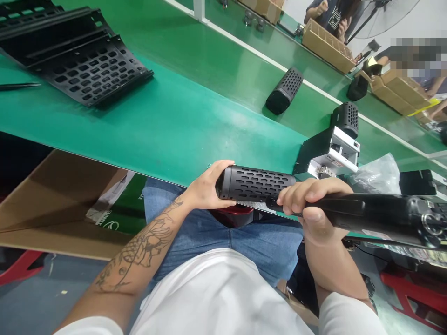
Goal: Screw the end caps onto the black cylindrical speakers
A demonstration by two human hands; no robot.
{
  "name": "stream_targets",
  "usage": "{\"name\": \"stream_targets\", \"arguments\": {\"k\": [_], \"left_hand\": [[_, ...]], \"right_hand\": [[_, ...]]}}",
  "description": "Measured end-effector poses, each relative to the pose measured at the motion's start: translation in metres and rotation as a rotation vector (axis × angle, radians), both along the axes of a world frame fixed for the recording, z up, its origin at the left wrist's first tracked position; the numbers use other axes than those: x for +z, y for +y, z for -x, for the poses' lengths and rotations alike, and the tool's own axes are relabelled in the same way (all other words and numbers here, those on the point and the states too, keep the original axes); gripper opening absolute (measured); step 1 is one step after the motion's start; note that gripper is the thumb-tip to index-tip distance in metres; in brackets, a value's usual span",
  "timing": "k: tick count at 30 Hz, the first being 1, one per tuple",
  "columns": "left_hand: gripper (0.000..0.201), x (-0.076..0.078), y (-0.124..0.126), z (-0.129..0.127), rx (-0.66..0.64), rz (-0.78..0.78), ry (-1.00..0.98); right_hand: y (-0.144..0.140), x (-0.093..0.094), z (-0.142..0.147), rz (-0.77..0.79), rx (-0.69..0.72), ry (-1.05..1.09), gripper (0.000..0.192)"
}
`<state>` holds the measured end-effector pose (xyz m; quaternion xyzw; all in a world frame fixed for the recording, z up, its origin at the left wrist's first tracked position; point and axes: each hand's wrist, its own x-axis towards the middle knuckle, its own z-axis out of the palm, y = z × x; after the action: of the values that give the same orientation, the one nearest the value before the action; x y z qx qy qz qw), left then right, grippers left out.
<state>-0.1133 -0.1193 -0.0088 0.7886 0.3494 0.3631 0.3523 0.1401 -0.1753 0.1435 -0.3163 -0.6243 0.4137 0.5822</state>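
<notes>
My left hand (206, 188) grips the left end of a black perforated cylinder (258, 184), held level at the near edge of the green bench (167, 121). My right hand (314, 204) is closed round a long black power tool (384, 216) that lies sideways, its tip against the cylinder's right end. Both hands hover above my lap.
Two more perforated black cylinders (284, 90) (346, 118) lie on the belt beyond. A black-and-white box device (330, 153) stands just behind my hands, with a clear plastic bag (377, 174) to its right. Black slotted trays (77, 56) sit far left. Another person stands by cardboard boxes (328, 44) far right.
</notes>
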Motion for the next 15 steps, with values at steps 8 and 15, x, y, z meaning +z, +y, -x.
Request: {"name": "stream_targets", "arguments": {"k": [8, 15], "left_hand": [[0.105, 0.0015, -0.0003, -0.0013, 0.013, 0.017, -0.004], [0.105, 0.001, -0.0001, -0.0008, 0.01, -0.009, 0.0]], "right_hand": [[0.0032, -0.0001, 0.0031, 0.019, 0.074, -0.029, 0.017], [0.0042, -0.0049, 0.0016, 0.038, 0.117, -0.022, 0.02]]}}
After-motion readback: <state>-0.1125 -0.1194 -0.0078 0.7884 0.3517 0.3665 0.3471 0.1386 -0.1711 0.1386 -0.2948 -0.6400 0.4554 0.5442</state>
